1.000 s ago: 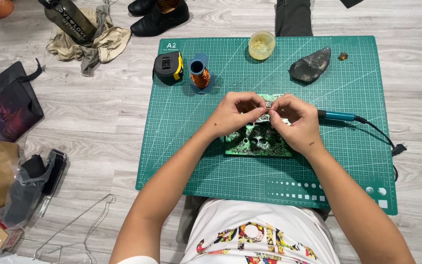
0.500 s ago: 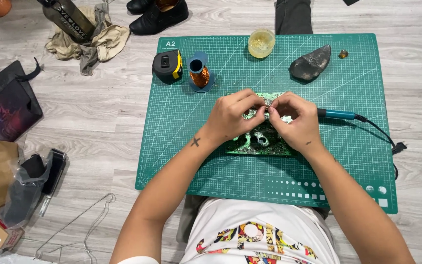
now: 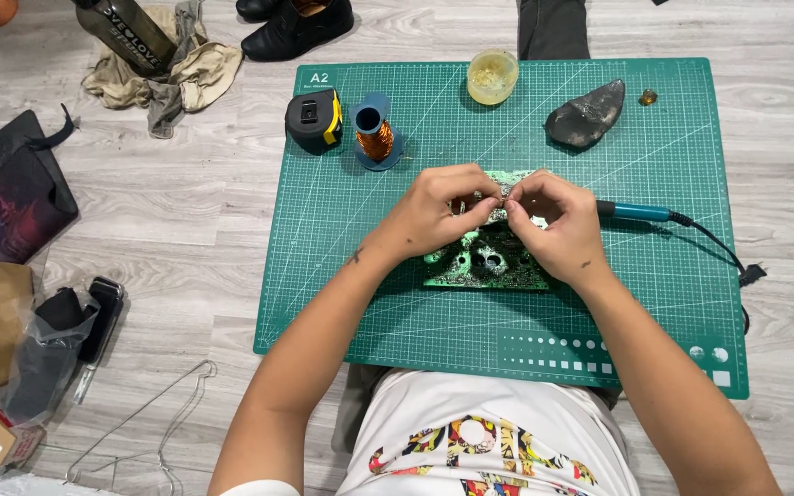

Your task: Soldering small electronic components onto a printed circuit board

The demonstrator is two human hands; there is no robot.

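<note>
Copper wire spool (image 3: 376,138) stands upright on green cutting mat (image 3: 415,294), just right of a black tape measure (image 3: 312,119). Left hand (image 3: 436,213) and right hand (image 3: 551,225) meet fingertip to fingertip over a green circuit board (image 3: 489,264) at mat centre, pinching something too small to identify. Soldering iron (image 3: 640,212) lies just right of them.

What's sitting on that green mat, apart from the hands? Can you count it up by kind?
Circuit board: 1
Soldering iron: 1
Spool of copper wire: 1
Tape measure: 1
Small round jar: 1
Dark grey lump: 1
Tiny amber bit: 1
Total: 7, all on the green mat
</note>
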